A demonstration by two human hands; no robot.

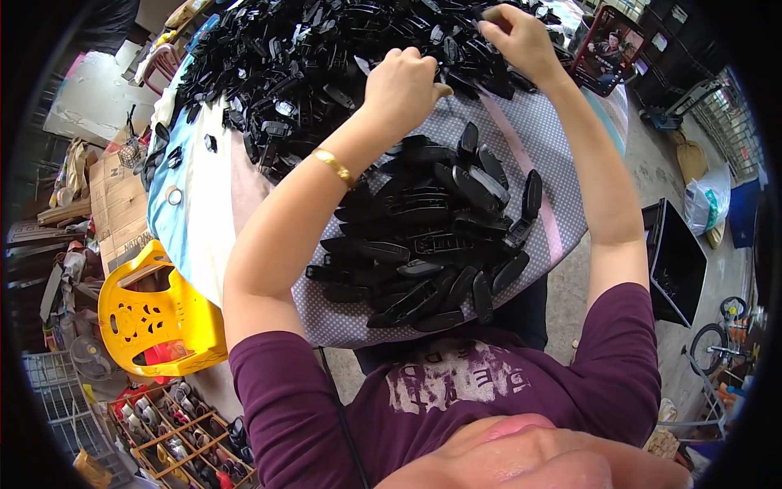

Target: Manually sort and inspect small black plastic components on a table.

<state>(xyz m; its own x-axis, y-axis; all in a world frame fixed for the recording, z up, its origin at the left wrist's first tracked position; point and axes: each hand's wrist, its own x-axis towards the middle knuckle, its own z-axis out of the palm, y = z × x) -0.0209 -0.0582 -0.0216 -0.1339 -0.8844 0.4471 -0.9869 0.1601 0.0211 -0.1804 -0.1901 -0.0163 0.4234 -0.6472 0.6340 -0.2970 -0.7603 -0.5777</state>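
Two heaps of black plastic parts fill my view, and I read the scene from the left edge across. Far left, off the desk, a yellow plastic chair stands on the floor beside flattened cardboard, with a wooden crate of small items below it. The desk carries a pale blue and white cloth on that side, where a few stray black pieces lie apart from the rest. My left hand, a gold bracelet on its wrist, is curled into a fist at the near edge of the big pile; the fingers are closed together, but I cannot tell what, if anything, sits inside them. Just below it, on the dotted grey cloth, lies the smaller pile, its pieces laid roughly side by side. My right hand reaches into the far heap with fingertips pinched on a dark part. Judging by the sizes, only a minor share has been gone through; most remains in the far mound. Right of the desk, a black bin stands on the concrete floor.
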